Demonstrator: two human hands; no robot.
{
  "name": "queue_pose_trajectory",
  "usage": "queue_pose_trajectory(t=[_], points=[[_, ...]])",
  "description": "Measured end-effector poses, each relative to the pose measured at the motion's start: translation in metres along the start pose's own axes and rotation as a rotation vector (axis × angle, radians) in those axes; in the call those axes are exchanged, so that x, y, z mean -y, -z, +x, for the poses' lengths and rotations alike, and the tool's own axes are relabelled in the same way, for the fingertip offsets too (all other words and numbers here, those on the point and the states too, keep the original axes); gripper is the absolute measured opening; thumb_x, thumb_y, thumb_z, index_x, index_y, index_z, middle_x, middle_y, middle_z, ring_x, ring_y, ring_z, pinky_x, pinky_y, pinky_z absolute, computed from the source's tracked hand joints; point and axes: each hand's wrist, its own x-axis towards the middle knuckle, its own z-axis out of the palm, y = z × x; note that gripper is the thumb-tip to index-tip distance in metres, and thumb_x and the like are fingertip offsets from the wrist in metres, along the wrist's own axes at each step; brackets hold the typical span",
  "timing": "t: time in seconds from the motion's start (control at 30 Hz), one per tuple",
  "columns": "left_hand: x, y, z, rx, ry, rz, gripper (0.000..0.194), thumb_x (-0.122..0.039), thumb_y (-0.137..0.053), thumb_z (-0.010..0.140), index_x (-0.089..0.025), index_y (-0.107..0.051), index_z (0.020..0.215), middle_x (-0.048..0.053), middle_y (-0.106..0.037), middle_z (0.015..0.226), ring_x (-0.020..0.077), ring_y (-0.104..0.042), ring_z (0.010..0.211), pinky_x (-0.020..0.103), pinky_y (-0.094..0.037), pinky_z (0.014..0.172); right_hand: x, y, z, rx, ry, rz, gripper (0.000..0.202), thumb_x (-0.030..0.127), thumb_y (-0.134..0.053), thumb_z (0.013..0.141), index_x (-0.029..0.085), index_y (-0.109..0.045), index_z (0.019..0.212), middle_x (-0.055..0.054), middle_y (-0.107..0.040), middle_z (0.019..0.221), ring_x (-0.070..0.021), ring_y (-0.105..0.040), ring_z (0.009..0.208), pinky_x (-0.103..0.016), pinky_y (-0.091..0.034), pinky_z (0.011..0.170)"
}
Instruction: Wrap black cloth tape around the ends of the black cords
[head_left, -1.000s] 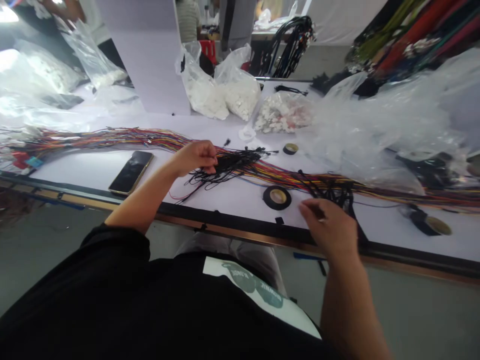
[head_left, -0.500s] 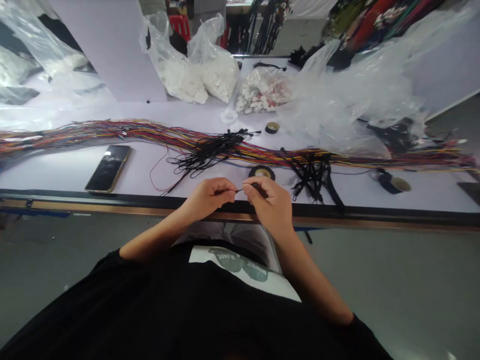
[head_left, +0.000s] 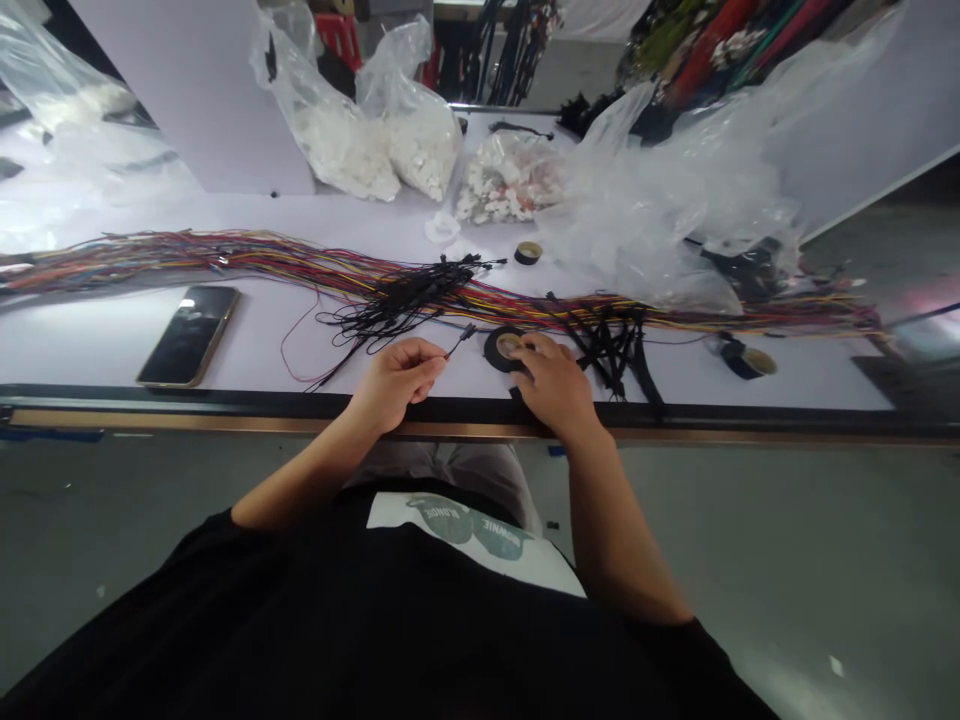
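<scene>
Near the bench's front edge, my left hand (head_left: 396,384) pinches a thin black cable (head_left: 451,351) between thumb and fingertips. The cable's small black plug end sticks out to the upper right. My right hand (head_left: 559,385) has its fingers on a roll of black tape (head_left: 493,352) lying on the bench, with fingertips at the core and rim. Just behind my left hand lies a pile of looped black cables (head_left: 405,300). Several cut black strips (head_left: 619,350) lie to the right of my right hand.
A long bundle of coloured wires (head_left: 292,260) runs across the white bench. A phone (head_left: 190,337) lies at left. Other tape rolls (head_left: 528,253) rest behind and at right. Plastic bags of white parts (head_left: 424,145) stand at the back, with crumpled clear plastic (head_left: 637,220) at right.
My right hand has left the cable and moved right onto the tape roll. My left hand keeps the cable, its plug end now exposed. The view has shifted slightly.
</scene>
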Motion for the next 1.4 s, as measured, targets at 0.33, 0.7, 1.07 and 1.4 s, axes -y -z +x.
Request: queue_pose_trajectory(t=[0.33,0.7,1.07,1.4], points=[[0.0,-0.014,0.007,-0.029,-0.346,0.31,0.004,-0.017,-0.054,0.074,-0.015,-0.058,0.076,-0.004,-0.053,0.061,0.0066,-0.045,0.053,0.019,-0.037,0.051,0.05,0.021,-0.031,0.07,-0.043,0.784,0.024,0.041,-0.059,0.076,0.021,-0.061,0.088,-0.001,-0.061,0.082,-0.0174,-0.056,0.076,-0.03,-0.044,0.07],[-0.001,-0.02,-0.009,-0.019,-0.435,0.357,0.005,-0.019,-0.055,0.074,-0.017,-0.059,0.077,0.001,-0.06,0.075,0.0112,-0.055,0.073,0.023,-0.044,0.07,0.066,0.028,-0.036,0.017,-0.059,0.57,0.019,0.038,-0.054,0.079,0.021,-0.061,0.086,-0.001,-0.062,0.078,-0.017,-0.057,0.071,-0.03,-0.044,0.066],[0.0,-0.025,-0.012,-0.043,-0.338,0.403,0.013,-0.025,-0.053,0.076,-0.017,-0.057,0.067,-0.003,-0.051,0.059,0.0092,-0.044,0.058,0.022,-0.037,0.055,0.07,0.02,-0.034,-0.161,0.004,0.212,0.035,0.042,-0.049,0.083,0.026,-0.058,0.113,-0.004,-0.071,0.09,-0.022,-0.061,0.077,-0.034,-0.045,0.068],[0.009,-0.031,-0.016,0.103,-0.178,-0.059,0.029,-0.031,-0.068,0.068,-0.021,-0.044,0.081,-0.011,-0.041,0.051,0.0025,-0.032,0.04,0.016,-0.024,0.039,0.074,0.001,-0.021,-0.434,0.147,0.476,0.02,0.03,-0.05,0.084,0.029,-0.07,0.086,-0.005,-0.07,0.099,-0.0235,-0.059,0.091,-0.046,-0.044,0.085]])
